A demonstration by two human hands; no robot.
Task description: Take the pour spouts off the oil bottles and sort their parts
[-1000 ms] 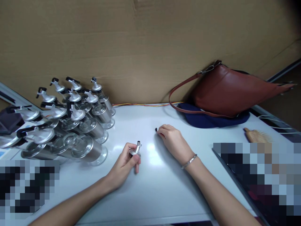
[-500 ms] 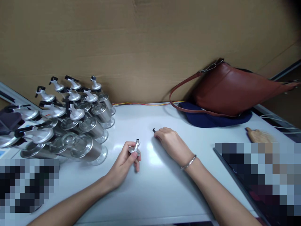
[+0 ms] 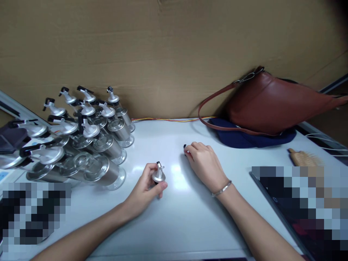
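My left hand [image 3: 141, 195] is closed around a silver pour spout [image 3: 158, 176], holding it upright above the white table between thumb and fingers. The spout has a round flange and a narrow neck with a black tip; its lower part is mostly hidden by my fingers. To the right, my right hand [image 3: 205, 164] pinches a small black piece [image 3: 185, 146], which pokes out beyond the fingertips and is partly hidden. The two hands are apart. Left of them stand several glass-and-steel bottles [image 3: 102, 172], many topped with silver spouts that carry black levers [image 3: 50, 154].
A brown leather bag [image 3: 261, 105] lies on a dark blue cap [image 3: 244, 139] at the back right. Nearby are a wooden hairbrush [image 3: 301, 157] and a dark flat device [image 3: 274, 199], partly blurred out. Thin wires [image 3: 168, 119] run along the cardboard wall [image 3: 163, 65].
My right hand has moved a little to the right with the black piece. In my left hand the spout is turned slightly and my thumb sits lower on it. The whole view shifts slightly.
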